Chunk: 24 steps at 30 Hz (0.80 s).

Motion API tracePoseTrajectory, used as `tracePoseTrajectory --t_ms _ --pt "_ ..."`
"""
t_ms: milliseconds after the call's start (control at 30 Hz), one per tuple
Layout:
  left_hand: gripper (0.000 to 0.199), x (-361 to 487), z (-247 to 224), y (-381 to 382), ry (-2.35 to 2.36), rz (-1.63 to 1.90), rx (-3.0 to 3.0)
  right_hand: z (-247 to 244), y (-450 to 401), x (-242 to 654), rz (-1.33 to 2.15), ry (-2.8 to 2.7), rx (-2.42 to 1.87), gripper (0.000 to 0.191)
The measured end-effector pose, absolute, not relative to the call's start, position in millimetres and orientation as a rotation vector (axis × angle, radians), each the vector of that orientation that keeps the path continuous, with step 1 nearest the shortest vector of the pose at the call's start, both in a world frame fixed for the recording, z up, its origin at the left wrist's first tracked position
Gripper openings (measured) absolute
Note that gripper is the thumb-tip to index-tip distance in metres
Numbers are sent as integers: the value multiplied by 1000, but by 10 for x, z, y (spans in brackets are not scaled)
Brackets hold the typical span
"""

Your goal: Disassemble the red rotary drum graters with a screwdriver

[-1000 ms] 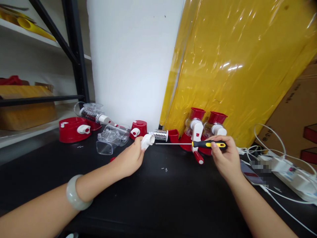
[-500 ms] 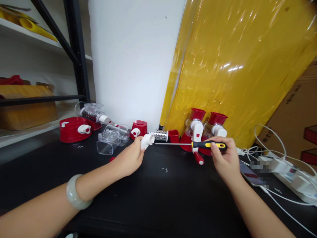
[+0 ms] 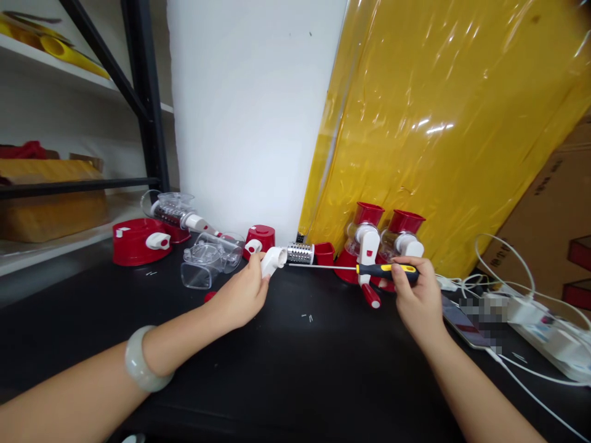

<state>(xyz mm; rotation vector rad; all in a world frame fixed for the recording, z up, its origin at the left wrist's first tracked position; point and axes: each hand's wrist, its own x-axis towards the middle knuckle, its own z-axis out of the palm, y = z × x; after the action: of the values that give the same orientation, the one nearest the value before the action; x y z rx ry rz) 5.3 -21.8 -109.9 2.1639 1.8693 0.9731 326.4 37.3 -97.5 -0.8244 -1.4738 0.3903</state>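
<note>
Pinched in my left hand point(image 3: 244, 292) is a white plastic crank handle point(image 3: 274, 261), its round socket turned to the right. My right hand point(image 3: 418, 298) grips a screwdriver point(image 3: 388, 271) by its black and yellow handle. The thin shaft points left and lies level, with its tip close to the socket; whether they touch I cannot tell. Behind the crank handle lies a metal grater drum point(image 3: 301, 253). Several small screws point(image 3: 309, 318) rest on the black table below. Just beyond the screwdriver stands a rotary grater point(image 3: 368, 237) with a red-tipped crank.
A second rotary grater point(image 3: 406, 231) stands behind my right hand. To the left are a red base point(image 3: 138, 246) and clear plastic housings point(image 3: 203, 261). A phone point(image 3: 466, 323), white cables and a power strip point(image 3: 549, 341) lie at the right. Metal shelving point(image 3: 143, 92) rises at the left.
The screwdriver and my right hand have shifted very slightly left. My left hand keeps the crank handle in nearly the same place.
</note>
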Motion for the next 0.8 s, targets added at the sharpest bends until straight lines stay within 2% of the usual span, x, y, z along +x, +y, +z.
tracePoseTrajectory --t_ms 267,333,467,533,667,800 --pt "44 23 -1095 -188 1883 985 2157 -980 443 3433 366 -1652 -907 27" --pt "42 7 -1104 -172 1858 1001 2162 -973 477 3440 443 -1646 -819 25" --pt "38 -14 -1125 -138 1852 1022 2156 -946 489 3387 758 -1633 -602 36" --pt "37 -15 -1126 -132 1853 1030 2149 -939 473 3356 841 -1600 -564 34" --pt "39 -10 -1115 -137 1871 1023 2149 -948 447 3369 639 -1699 -803 39" --pt "39 -8 -1114 -140 1872 1027 2172 -926 441 3422 404 -1748 -920 29"
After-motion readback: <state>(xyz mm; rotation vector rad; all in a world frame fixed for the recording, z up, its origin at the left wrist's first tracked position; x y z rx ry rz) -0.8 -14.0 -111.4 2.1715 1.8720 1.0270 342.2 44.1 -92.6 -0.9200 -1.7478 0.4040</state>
